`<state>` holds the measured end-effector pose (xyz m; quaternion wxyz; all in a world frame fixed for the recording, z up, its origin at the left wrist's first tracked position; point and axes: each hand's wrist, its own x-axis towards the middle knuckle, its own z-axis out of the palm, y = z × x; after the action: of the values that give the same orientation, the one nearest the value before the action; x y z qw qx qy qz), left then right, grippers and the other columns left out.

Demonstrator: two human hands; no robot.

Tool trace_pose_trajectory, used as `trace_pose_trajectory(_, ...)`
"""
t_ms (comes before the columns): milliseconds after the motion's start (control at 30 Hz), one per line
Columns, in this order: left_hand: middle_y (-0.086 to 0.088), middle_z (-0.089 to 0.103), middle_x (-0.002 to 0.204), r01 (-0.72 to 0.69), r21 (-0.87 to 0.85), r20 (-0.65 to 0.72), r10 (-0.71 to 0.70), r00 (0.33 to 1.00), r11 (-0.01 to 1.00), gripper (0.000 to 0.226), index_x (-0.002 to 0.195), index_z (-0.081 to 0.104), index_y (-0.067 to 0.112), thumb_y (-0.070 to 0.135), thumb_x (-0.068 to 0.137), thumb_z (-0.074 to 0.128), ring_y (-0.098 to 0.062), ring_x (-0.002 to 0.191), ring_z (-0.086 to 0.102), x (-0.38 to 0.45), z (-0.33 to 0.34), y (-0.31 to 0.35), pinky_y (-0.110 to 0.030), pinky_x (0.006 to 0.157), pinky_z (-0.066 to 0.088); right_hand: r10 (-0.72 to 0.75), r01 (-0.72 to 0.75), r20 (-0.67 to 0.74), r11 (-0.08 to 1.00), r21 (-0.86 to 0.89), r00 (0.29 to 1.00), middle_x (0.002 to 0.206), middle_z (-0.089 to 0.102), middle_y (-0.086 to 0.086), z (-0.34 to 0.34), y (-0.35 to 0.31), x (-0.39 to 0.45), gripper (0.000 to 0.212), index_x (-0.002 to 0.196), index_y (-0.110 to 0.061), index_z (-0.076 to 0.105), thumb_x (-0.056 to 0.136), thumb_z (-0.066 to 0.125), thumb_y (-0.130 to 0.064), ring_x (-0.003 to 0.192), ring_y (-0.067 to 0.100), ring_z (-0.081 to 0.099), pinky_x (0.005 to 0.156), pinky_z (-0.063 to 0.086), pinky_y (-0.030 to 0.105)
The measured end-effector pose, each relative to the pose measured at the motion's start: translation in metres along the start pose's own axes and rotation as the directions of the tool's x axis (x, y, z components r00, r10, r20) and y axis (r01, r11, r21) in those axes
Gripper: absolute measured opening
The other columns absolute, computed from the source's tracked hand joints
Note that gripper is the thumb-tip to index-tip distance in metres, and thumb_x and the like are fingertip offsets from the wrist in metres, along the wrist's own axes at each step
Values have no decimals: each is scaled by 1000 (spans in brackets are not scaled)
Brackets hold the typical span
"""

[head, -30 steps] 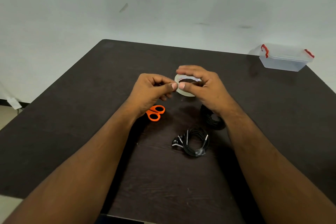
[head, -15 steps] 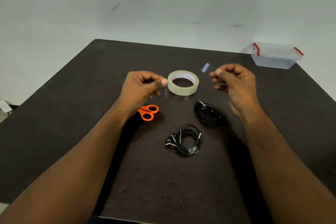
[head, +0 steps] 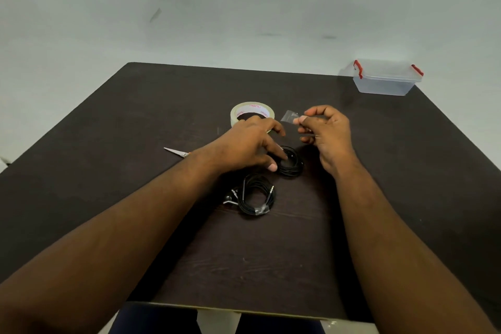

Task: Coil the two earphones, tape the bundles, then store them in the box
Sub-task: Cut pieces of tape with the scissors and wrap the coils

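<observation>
Left of the left hand (head: pixel 252 144), the scissors (head: pixel 177 152) are lying on the worktop (head: pixel 108 171), their blades pointing away from the fingers. The left hand is reaching over with fingers spread and lightly curled, tips touching the far coil (head: pixel 291 164), a black, untaped loop lying flat just under them. Nearer the person, below those fingers, the taped coil (head: pixel 256 195) is resting with its plugs sticking out. Behind the left hand, the roll (head: pixel 252 112) is sitting flat. The right hand (head: pixel 325 133) is pinching a short clear strip (head: pixel 288 116) between thumb and forefinger, up and right of the far coil. The strip probably has to come down onto that loop, so the right hand is nearer. Far right, the box (head: pixel 385 80) is standing closed.
</observation>
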<state>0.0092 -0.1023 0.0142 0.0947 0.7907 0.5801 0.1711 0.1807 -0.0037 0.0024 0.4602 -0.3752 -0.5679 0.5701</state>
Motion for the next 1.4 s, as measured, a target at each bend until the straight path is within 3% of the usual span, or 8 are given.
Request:
trace_pose_trajectory(233, 16, 40, 145, -51, 96, 65, 45, 997, 994, 22, 95, 75, 41, 42, 74, 77, -14, 123, 33, 9, 5, 6, -52, 101, 31, 10, -10, -10, 999, 33, 1000, 78, 73, 9, -1, 0, 2, 18, 81, -16, 63, 77, 71, -1, 61, 13, 64, 52, 50, 27)
trace_pose_trajectory(500, 5, 58, 120, -140, 218, -13, 146, 989, 966, 14, 93, 74, 21, 31, 84, 70, -23, 115, 44, 4, 15, 1, -38, 86, 30, 19, -16, -43, 998, 66, 999, 83, 71, 16, 0, -1, 1, 21, 84, -14, 61, 75, 73, 1, 58, 13, 62, 50, 51, 26)
trace_pose_trajectory(667, 10, 59, 110, 82, 13, -181, -79, 980, 997, 7, 91, 71, 19, 22, 85, 71, -17, 115, 42, -10, 21, -9, -38, 91, 26, 31, -27, -63, 998, 56, 998, 85, 71, 19, 2, -1, 2, 20, 82, -15, 61, 74, 74, -1, 58, 12, 61, 50, 50, 26)
trace_pose_trajectory(800, 19, 55, 108, 165, -262, -484, -277, 830, 951, 12, 90, 70, 18, 25, 82, 66, -18, 115, 44, -20, 11, -9, -38, 91, 28, 67, -57, -89, 993, 102, 994, 75, 70, 9, 10, -2, 0, 20, 81, -17, 64, 72, 75, -3, 56, 10, 60, 48, 47, 24)
trace_pose_trajectory(900, 11, 58, 101, 108, -445, -572, -375, 730, 889, 6, 88, 65, 19, 24, 85, 63, -16, 104, 53, -22, 3, -10, -35, 91, 38, 88, -75, -100, 989, 126, 991, 67, 68, 0, 25, -5, -7, 19, 80, -17, 65, 70, 76, -4, 52, 8, 56, 45, 44, 22)
trace_pose_trajectory(1100, 14, 69, 73, -56, -769, -513, -562, 649, 636, 19, 85, 68, 22, 7, 93, 59, -1, 73, 60, -24, 4, -12, -20, 73, 47, 82, -75, -60, 991, 113, 995, 65, 66, -2, 60, -11, -27, 18, 76, -18, 64, 71, 76, -5, 52, 6, 56, 45, 44, 21)
trace_pose_trajectory(1267, 7, 71, 78, -57, -820, -465, -604, 648, 570, 20, 85, 70, 23, 11, 94, 58, -15, 79, 61, -29, 2, -19, -31, 78, 50, 51, -45, -59, 994, 100, 997, 65, 67, -6, 67, -14, -34, 17, 77, -17, 65, 73, 76, -5, 54, 4, 58, 47, 45, 19)
trace_pose_trajectory(1400, 9, 72, 78, -41, -832, -441, -615, 654, 554, 16, 87, 70, 18, 10, 94, 58, -8, 80, 64, -30, -1, -18, -22, 78, 51, 10, 3, -118, 994, 109, 993, 65, 66, -5, 61, -18, -32, 18, 76, -17, 64, 75, 75, -3, 54, 5, 57, 47, 45, 20)
